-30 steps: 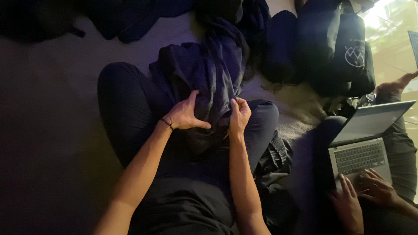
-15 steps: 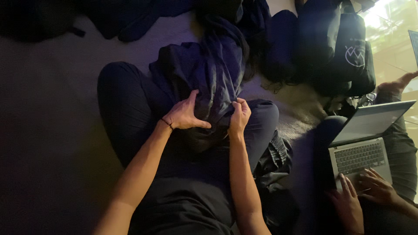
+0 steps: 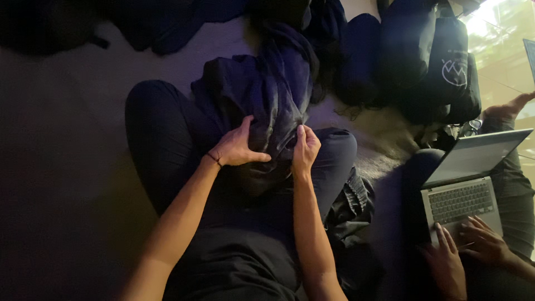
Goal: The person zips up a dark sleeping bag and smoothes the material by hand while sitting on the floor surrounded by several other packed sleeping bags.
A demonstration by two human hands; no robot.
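A dark navy garment [image 3: 262, 95] lies crumpled over my crossed legs and runs away from me across the floor. My left hand [image 3: 237, 147] rests flat on its near end, thumb stretched out to the right and pressing the cloth. My right hand [image 3: 305, 149] pinches a fold of the same garment between thumb and fingers, just right of the left hand. A thin dark band circles my left wrist.
Another person sits at my right with both hands on a grey laptop [image 3: 465, 184]. Dark bags [image 3: 440, 61] and more dark cloth [image 3: 167, 22] lie at the top. A crumpled dark garment [image 3: 348, 209] sits by my right knee. Grey floor [image 3: 61, 167] spreads on the left.
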